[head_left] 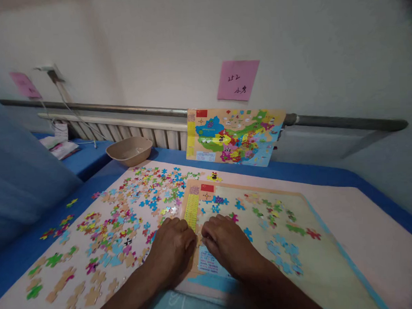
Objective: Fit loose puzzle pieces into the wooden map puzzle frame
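Note:
My left hand [174, 244] is closed over the left border of the puzzle board [333, 258], its fingers curled and their tips hidden. Close by on the right, my right hand [227, 244] is closed too, with a tan puzzle piece [200, 241] at its fingertips. Between the hands runs the board's yellow printed strip [192, 212], and a white text panel [207, 261] lies just below. Blue pieces [215, 208] with a purple grape picture sit near the board's top left. Joined light-blue pieces [283, 255] and mixed green ones [273, 211] rest loosely farther right.
Many loose puzzle pieces [116, 222] cover the pink sheet [351, 207] to the left. A printed reference map [234, 137] leans against the wall rail [344, 122]. Behind the pieces stands a beige basin [130, 151]. Blue fabric [26, 180] hangs at the left edge.

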`<state>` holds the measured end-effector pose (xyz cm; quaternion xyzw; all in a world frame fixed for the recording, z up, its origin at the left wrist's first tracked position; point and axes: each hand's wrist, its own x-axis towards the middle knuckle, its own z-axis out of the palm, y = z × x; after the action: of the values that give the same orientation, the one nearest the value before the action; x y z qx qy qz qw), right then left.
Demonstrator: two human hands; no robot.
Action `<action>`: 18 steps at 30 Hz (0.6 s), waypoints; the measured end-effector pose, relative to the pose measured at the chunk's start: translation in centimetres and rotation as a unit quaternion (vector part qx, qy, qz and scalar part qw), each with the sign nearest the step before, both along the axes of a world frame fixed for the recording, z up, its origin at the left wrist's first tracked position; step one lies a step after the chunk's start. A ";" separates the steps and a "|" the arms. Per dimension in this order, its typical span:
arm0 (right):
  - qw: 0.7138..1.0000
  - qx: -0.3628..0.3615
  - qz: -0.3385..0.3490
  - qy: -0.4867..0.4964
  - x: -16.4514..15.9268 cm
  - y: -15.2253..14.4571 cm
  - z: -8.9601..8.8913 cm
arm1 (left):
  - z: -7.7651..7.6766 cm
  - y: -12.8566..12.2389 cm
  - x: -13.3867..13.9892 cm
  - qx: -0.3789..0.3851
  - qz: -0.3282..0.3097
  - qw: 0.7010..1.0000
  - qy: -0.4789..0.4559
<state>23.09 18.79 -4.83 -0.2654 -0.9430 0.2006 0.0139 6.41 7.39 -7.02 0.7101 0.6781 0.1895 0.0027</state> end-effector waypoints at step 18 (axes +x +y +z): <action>0.999 -0.028 -0.009 0.018 0.2 0.3 -0.2 | -0.6 0.1 -0.2 -0.008 0.005 0.997 -0.071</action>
<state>23.24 19.05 -5.01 -0.2706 -0.9341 0.2313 0.0258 6.23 7.54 -7.65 0.6917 0.6808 0.2345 0.0556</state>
